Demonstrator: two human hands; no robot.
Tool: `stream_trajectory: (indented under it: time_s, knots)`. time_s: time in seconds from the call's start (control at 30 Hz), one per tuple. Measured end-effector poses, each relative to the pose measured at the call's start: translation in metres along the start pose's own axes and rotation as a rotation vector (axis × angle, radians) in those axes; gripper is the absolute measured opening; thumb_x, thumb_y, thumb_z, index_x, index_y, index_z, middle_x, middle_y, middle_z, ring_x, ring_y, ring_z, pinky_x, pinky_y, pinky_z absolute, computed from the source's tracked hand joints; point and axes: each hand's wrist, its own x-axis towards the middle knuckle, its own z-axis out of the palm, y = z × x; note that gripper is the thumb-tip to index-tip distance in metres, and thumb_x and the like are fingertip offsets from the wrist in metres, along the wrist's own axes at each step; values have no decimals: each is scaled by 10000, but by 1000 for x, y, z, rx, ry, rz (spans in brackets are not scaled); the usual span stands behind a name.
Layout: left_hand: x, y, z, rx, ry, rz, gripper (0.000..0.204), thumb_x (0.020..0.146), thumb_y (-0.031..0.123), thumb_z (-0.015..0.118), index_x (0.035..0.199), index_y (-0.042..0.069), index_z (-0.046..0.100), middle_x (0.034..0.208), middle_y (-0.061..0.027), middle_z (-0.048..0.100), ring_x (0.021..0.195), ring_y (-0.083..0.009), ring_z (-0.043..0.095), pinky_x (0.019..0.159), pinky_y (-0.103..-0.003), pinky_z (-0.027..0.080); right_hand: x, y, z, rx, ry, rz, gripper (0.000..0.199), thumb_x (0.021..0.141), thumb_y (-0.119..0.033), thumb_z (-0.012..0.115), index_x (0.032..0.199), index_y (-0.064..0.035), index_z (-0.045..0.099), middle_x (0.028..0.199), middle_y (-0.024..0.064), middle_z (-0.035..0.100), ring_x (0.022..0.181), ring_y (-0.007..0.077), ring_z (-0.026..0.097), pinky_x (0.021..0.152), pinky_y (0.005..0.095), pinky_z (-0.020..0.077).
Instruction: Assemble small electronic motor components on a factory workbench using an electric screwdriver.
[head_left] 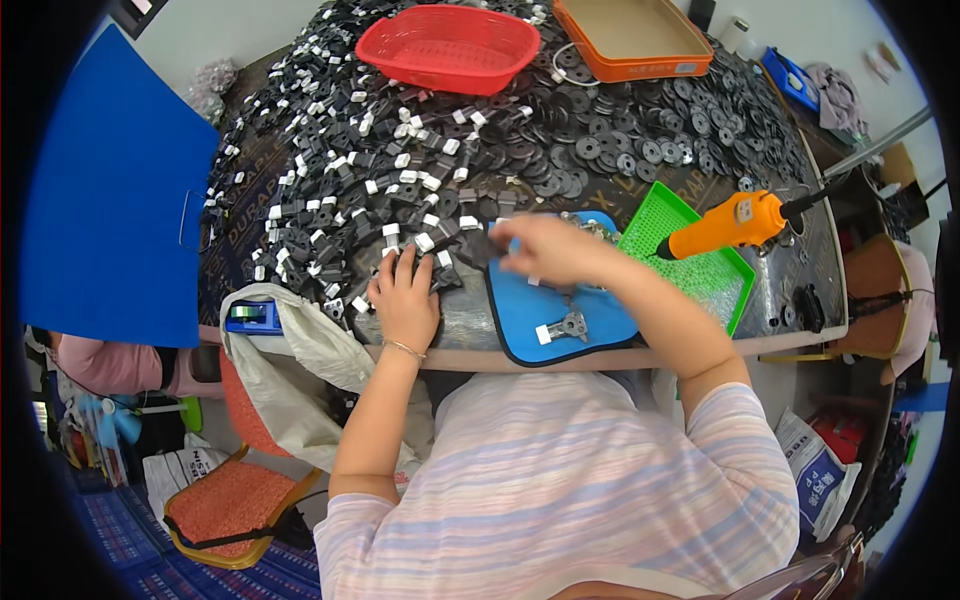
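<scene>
My left hand (405, 302) rests palm down at the near edge of a heap of black parts with white ends (330, 170). Its fingers are spread and touch a few of these parts. My right hand (553, 248), smeared by motion, hovers over the blue mat (515, 325) and reaches leftward. Between its thumb and fingers shows a blurred dark part (482, 246), its shape hard to make out. One black part with a white end (570, 326) lies on the mat below my right forearm. Small metal pieces (592, 226) sit at the mat's far edge, partly hidden by that arm.
An orange electric screwdriver (735, 226) hangs over a green perforated tray (738, 300) at the right. Black discs (650, 150) are piled behind. A red basket (450, 45) and an orange box (632, 65) stand far back. A blue tape dispenser (253, 318) is at the left edge.
</scene>
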Motion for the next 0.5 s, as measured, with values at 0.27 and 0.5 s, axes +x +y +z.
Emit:
stream_trajectory:
  time_s: [0.27,0.5]
  knots:
    - [9,-16,-2,-76,2,74,567,563,-21,641,1104,115,537,1211,-57,472,1141,-313,401,884,-436,348,-50,-12,41,-315,-151,91,350,749,-248,646,1056,-91,583,938,91,583,863,279,593,709,392,491]
    - [15,-8,-34,-279,87,40,493,576,-55,597,1053,68,558,1148,-107,508,1083,-338,439,942,-411,343,-105,-5,15,-167,150,144,422,690,-233,704,1074,-113,578,1003,68,554,924,257,559,741,349,478]
